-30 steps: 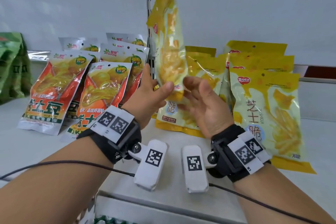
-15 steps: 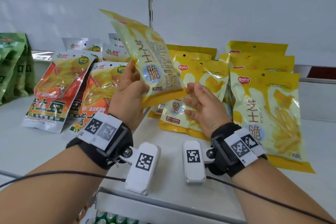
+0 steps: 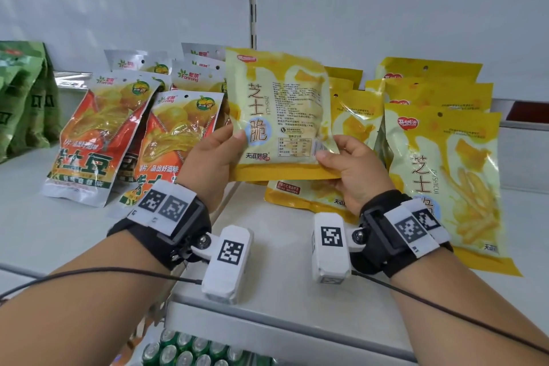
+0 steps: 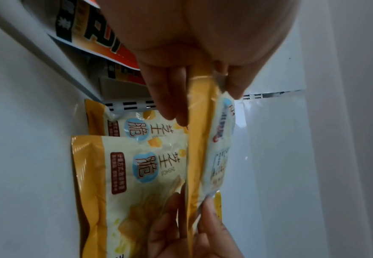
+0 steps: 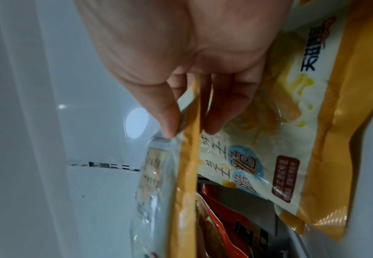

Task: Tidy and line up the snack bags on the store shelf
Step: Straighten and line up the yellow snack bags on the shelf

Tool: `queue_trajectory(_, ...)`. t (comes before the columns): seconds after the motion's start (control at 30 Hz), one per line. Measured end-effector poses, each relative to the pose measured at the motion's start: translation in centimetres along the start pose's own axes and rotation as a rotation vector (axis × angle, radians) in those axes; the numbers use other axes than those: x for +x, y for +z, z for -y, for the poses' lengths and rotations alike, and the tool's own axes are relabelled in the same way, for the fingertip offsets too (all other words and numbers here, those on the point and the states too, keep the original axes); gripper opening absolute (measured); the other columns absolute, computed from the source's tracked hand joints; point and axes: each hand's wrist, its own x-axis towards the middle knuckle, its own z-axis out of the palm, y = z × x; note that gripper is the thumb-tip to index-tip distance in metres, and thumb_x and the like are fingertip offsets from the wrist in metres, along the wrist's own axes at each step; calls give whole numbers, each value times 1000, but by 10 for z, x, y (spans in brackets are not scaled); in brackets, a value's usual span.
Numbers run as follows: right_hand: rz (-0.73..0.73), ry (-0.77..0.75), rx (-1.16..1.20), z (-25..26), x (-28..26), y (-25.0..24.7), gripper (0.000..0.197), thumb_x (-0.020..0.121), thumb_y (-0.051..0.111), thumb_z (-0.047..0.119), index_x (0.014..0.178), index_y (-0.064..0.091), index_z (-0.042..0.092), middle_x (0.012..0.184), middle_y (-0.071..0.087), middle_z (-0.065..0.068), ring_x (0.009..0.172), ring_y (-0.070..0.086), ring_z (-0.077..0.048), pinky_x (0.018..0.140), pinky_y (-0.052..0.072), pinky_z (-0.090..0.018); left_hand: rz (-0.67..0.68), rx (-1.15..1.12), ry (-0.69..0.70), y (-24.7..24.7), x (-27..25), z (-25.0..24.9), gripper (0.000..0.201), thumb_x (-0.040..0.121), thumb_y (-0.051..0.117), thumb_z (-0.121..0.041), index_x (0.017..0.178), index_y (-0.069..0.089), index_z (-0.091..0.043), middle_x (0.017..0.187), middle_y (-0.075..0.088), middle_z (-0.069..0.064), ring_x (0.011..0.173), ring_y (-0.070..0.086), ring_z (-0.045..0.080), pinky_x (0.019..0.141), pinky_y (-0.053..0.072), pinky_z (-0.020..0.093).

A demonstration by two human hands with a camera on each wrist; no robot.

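Head view shows the white store shelf (image 3: 276, 276) with yellow bags standing behind. The glossy yellow cheese-stick snack bag (image 3: 279, 113) hangs upright above it, back side facing out; it should be turned, then stood squarely. Left hand (image 3: 211, 163) and right hand (image 3: 353, 169) fingers pinch its bottom corners.

My arms are bare to the wrist, each with a black wrist strap (image 3: 166, 235) bearing white tags printed with black square codes. A white camera block (image 3: 227, 264) with its own code juts from each strap, a thin black cable (image 3: 98, 272) trailing back.
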Motion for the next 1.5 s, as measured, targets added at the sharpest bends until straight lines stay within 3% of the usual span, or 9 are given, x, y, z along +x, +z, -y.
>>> queue_trajectory(0.1, 18, -12, 22, 3, -2, 2, 1, 86, 65, 16, 86, 64, 15, 103, 69, -11, 108, 62, -35, 98, 46, -53, -27, 31, -46, -5, 3, 4, 28, 99, 43, -12, 100, 70, -19, 91, 76, 2, 76, 72, 14, 54, 53, 19)
queue_trajectory(0.27, -35, -59, -59, 2, -1, 0, 16, 92, 58, 15, 81, 69, 21, 98, 72, -10, 103, 64, -33, 94, 48, -54, 2, -13, -96, -3, 3, 8, 29, 101, 36, -9, 108, 65, -13, 89, 76, 3, 76, 73, 16, 54, 55, 22)
queue_trajectory(0.47, -85, -142, -108, 4, -2, -2, 19, 90, 60, 17, 77, 63, 3, 95, 67, -26, 95, 63, -39, 91, 46, -61, -11, -32, -126, 0, 9, 13, 29, 101, 36, -8, 107, 64, -13, 92, 75, 4, 79, 73, 18, 59, 58, 25)
queue_trajectory(0.67, -110, -181, -76, 13, -4, -7, 22, 79, 71, 36, 66, 64, 20, 62, 65, 7, 61, 59, -11, 62, 54, -32, -43, -28, -108, 2, 15, 16, 28, 102, 35, -9, 112, 61, -12, 90, 76, 1, 78, 72, 15, 57, 56, 24)
queue_trajectory(0.77, 33, -79, -77, 13, -5, -5, 44, 62, 73, 55, 84, 69, 17, 95, 73, -7, 96, 66, -24, 92, 50, -45, -47, -16, -86, 1, 17, 17, 30, 102, 34, -10, 109, 62, -16, 89, 76, -1, 78, 73, 14, 55, 55, 23)
queue_trajectory(0.9, 22, -81, -111, 6, -1, -5, 21, 84, 67, 16, 88, 62, -4, 109, 63, -31, 101, 62, -34, 98, 43, -58, -41, 8, -98, 1, 19, 19, 28, 102, 36, -11, 109, 62, -16, 91, 76, 0, 79, 73, 15, 54, 55, 22)
queue_trajectory(1.1, 18, 20, 63, 6, 3, -10, 24, 88, 59, 8, 66, 58, 14, 89, 63, -16, 95, 60, -34, 98, 42, -61, -8, 18, -123, 2, 23, 22, 30, 102, 36, -11, 110, 63, -20, 97, 75, 1, 86, 72, 19, 60, 58, 27)
queue_trajectory(1.4, 45, 17, 194, 12, 2, -13, 24, 91, 50, -3, 98, 61, 17, 95, 68, -7, 91, 65, -28, 82, 52, -54, 121, 76, -166, 1, 22, 19, 31, 93, 37, 1, 102, 65, -10, 79, 74, 1, 67, 70, 15, 53, 54, 23)
queue_trajectory(1.5, 92, -3, 168, 10, 1, -9, 25, 90, 50, -5, 98, 61, 15, 89, 70, -3, 83, 67, -21, 80, 54, -46, 117, 14, -125, 6, 23, 9, 32, 94, 47, -17, 123, 58, -9, 100, 72, 8, 91, 69, 23, 79, 56, 36)
